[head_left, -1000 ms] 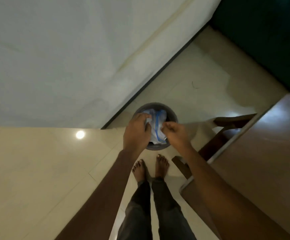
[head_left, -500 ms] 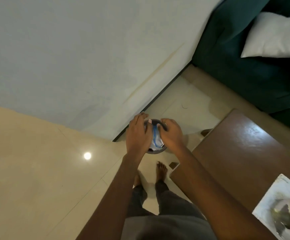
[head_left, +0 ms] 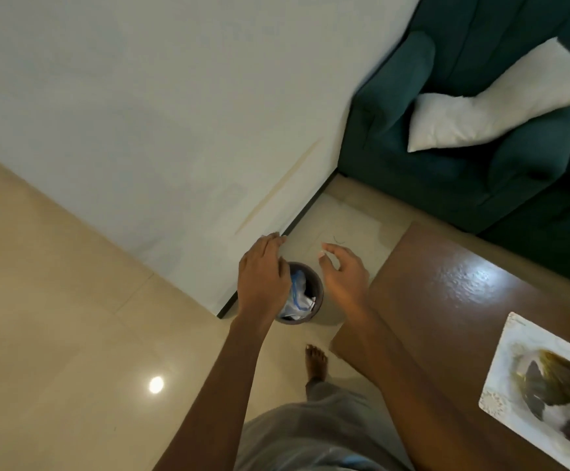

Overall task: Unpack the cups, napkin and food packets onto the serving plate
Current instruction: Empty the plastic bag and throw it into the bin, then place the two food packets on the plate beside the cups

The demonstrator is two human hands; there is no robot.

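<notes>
- Serving plate [head_left: 514, 362]: a white rectangular plate with a bird picture is set on the brown bench [head_left: 446, 300], at lower right.
- A crumpled clear bag with blue lines [head_left: 297, 297] is seen inside the small round bin [head_left: 316, 309] on the floor.
- Left hand [head_left: 263, 277]: held over the bin, grip loose, nothing held.
- Right hand [head_left: 343, 273]: grip spread open, empty.

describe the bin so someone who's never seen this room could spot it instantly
Find where the white wall ends at a corner beside the brown table. On the floor there, under the left hand, stands the small bin: round, dark, and the only thing stuffed with crumpled white plastic with blue trim.
</notes>
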